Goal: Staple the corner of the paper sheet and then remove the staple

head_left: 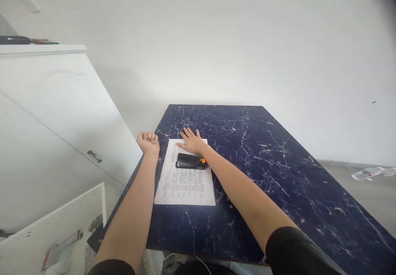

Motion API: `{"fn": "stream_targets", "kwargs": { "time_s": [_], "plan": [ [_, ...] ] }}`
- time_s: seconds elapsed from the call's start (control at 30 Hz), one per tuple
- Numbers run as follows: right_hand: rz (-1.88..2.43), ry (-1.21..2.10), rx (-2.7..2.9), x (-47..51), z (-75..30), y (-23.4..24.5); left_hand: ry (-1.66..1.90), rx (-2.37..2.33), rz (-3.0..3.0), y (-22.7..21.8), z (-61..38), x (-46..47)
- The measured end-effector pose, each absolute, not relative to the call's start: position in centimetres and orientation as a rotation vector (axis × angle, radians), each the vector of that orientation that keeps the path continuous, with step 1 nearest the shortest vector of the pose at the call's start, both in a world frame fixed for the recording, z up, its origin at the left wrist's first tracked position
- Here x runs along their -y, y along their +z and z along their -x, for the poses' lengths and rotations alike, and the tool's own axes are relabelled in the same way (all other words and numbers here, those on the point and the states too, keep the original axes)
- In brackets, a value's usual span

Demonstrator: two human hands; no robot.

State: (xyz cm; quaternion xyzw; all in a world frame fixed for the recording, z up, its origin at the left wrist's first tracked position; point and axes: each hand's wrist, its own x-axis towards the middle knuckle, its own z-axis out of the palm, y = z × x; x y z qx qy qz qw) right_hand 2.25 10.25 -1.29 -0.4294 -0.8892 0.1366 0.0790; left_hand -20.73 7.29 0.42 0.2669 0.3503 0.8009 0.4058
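A printed sheet of paper (185,180) lies on the dark blue marbled table (266,163). On its upper part rests a black stapler (190,161) with an orange end. My right hand (192,140) lies flat with fingers spread on the paper's far edge, just beyond the stapler. My left hand (149,141) is curled into a fist at the table's left edge, left of the paper, with nothing visible in it.
A white cabinet (52,114) with a dark handle stands to the left of the table. A white pegboard panel (58,229) leans at lower left. A crumpled plastic bottle (369,172) lies on the floor at right. A white wall rises behind the table.
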Motion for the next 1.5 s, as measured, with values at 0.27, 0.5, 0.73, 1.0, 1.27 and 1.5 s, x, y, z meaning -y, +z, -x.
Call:
{"fn": "stream_targets", "kwargs": {
  "time_s": [0.27, 0.5, 0.73, 1.0, 1.27, 1.5],
  "plan": [
    [0.875, 0.304, 2.575, -9.6, -0.1, -1.0, 2.002, -0.833, -0.763, 0.4, 21.2, -6.9],
    [0.383, 0.519, 2.849, -8.8, -1.5, -1.0, 1.418, -0.721, -0.807, 2.9, 21.7, -5.2],
    [0.411, 0.596, 2.809, -8.5, -6.5, -0.9, 1.132, -0.748, -0.713, 2.8, 21.0, -4.7],
    [0.520, 0.697, 2.824, -6.6, -15.5, 0.6, 0.844, -0.736, -0.790, 2.3, 18.6, -5.2],
    [0.980, 0.659, 1.844, -5.4, -20.4, 4.0, 1.114, -0.660, -0.954, 2.5, 10.6, -4.6],
    [1.318, 0.709, 1.433, -0.9, -25.1, 6.3, 1.606, -1.249, -0.871, 0.4, 3.1, -1.5]
  ]
}}
